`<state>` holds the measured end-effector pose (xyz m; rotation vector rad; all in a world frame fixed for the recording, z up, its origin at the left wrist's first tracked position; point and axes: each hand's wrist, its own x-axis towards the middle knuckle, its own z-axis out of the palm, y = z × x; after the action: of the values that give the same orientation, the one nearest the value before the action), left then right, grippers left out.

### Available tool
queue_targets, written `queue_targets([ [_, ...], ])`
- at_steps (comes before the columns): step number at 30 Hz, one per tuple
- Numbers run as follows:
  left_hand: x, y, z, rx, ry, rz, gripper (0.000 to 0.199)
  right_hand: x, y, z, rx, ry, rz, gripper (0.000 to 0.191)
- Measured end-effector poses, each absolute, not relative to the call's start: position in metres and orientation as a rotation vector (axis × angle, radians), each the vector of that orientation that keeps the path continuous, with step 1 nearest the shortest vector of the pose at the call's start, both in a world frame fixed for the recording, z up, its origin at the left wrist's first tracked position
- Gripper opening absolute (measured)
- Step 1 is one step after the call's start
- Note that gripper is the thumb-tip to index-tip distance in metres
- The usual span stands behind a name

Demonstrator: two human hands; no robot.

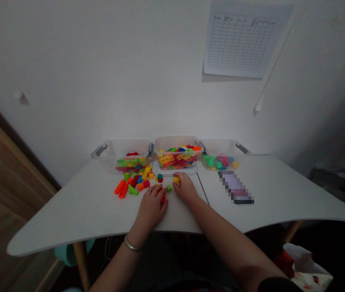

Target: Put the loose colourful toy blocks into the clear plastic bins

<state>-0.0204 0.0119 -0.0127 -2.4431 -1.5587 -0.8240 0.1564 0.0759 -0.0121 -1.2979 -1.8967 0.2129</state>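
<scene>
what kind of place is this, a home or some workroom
Probably a plain room at home or a simple work corner, though it's hard to be sure. A white table stands against a bare wall, with a printed grid sheet on the wall and clear plastic tubs of toy bricks.

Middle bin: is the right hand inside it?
No, the right hand is outside it, holding a yellow brick in front of the middle bin.

Three clear plastic tubs stand in a row at the back of the flat table, by the wall. Loose plastic bricks lie on the table in front of the left tub. More bricks sit in that tub and the middle one. A paper chart hangs on the wall, up above the right tub
</scene>
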Motion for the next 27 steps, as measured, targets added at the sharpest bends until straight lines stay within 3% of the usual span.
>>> queue_targets([
  [7, -0.022, 0.009, -0.011, -2.451, -1.576, -0.824, 0.038, 0.174, 0.097, 0.021, -1.077, -1.575, 0.091, 0.02],
  [15, -0.022, 0.009, -0.009, -2.478, -1.604, -0.834, 0.038, 0.189, 0.127, 0.088, -1.364, -1.492, -0.192, 0.021],
  [27, -0.022, 0.008, -0.008, -2.486, -1.603, -0.823, 0.038, 0.187, 0.126, 0.065, -1.379, -1.792, -0.216, 0.041],
])
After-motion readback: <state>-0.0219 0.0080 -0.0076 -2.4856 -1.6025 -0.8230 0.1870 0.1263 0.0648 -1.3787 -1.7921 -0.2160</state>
